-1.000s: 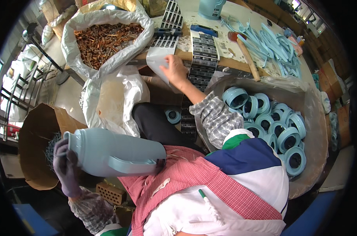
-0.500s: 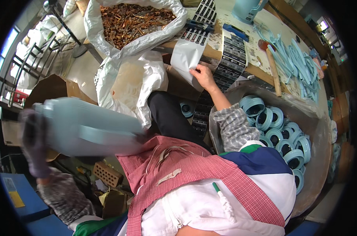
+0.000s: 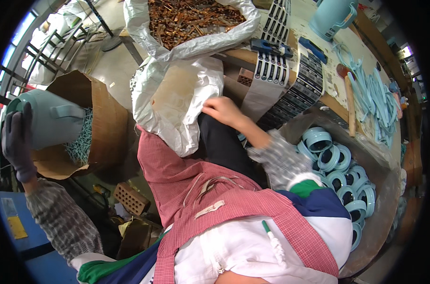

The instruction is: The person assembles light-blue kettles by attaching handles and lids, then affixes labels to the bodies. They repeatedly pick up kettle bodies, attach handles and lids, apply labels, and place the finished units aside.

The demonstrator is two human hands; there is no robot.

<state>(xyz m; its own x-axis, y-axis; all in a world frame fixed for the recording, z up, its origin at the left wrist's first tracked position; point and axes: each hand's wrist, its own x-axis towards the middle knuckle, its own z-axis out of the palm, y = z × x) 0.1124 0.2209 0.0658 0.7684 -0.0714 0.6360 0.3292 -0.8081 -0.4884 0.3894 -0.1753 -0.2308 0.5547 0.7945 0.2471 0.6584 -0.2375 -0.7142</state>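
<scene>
My left hand (image 3: 19,137), in a dark purple glove, grips the bottom end of a light-blue plastic jug (image 3: 54,124) with a side handle. The jug is tilted nearly on its side over a cardboard box (image 3: 111,125) of thin light-blue plastic scraps (image 3: 82,142). My bare right hand (image 3: 224,111) hovers above my dark trouser leg, beside a white plastic bag (image 3: 186,128). Its fingers are closed together, and anything between them is too small to make out. Behind it, a strip of dark labels on white backing (image 3: 271,68) hangs over the table edge.
A sack (image 3: 177,56) of brown metallic pieces stands at the back. On the right, a lined box (image 3: 380,208) holds several light-blue rings (image 3: 328,158). The table bears another blue jug (image 3: 332,19), a wooden-handled mallet (image 3: 350,104) and blue strips (image 3: 373,99). A perforated brick (image 3: 131,199) lies low left.
My right hand has left the label strip and come left and nearer to the white bag. My left hand has carried the jug left, away from my lap, to the cardboard box.
</scene>
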